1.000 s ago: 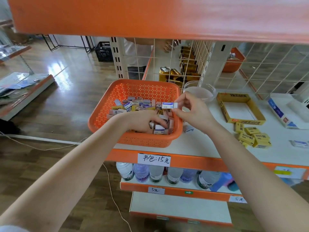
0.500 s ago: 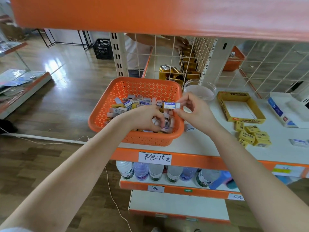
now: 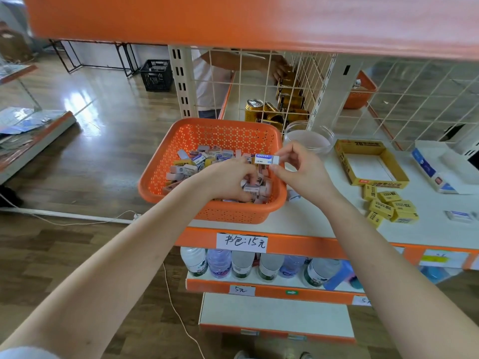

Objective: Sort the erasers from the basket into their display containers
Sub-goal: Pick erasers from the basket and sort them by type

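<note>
An orange perforated basket [image 3: 181, 141] stands on the white shelf and holds several mixed erasers [image 3: 191, 164]. My left hand [image 3: 228, 177] reaches into the pile, its fingers curled around an eraser [image 3: 252, 189] near the basket's right side. Over the basket's right rim, my right hand [image 3: 300, 174] pinches a blue-and-white eraser [image 3: 265, 159] between thumb and fingertips. To the right lies an open yellow display box [image 3: 344, 161], empty inside, with several yellow erasers [image 3: 391, 207] loose in front of it. A white-and-blue display box [image 3: 438, 167] sits farther right.
A clear round tub [image 3: 308, 137] stands behind the basket, with gold cans [image 3: 254, 110] past the wire grid. A white-and-blue eraser [image 3: 461, 216] lies at the shelf's right edge. Another person's arm [image 3: 233, 60] reaches in behind the grid. An orange shelf board overhangs above; bottles [image 3: 243, 263] fill the shelf below.
My left hand has shifted slightly among the erasers in the basket. My right hand still holds the blue-and-white eraser in about the same spot.
</note>
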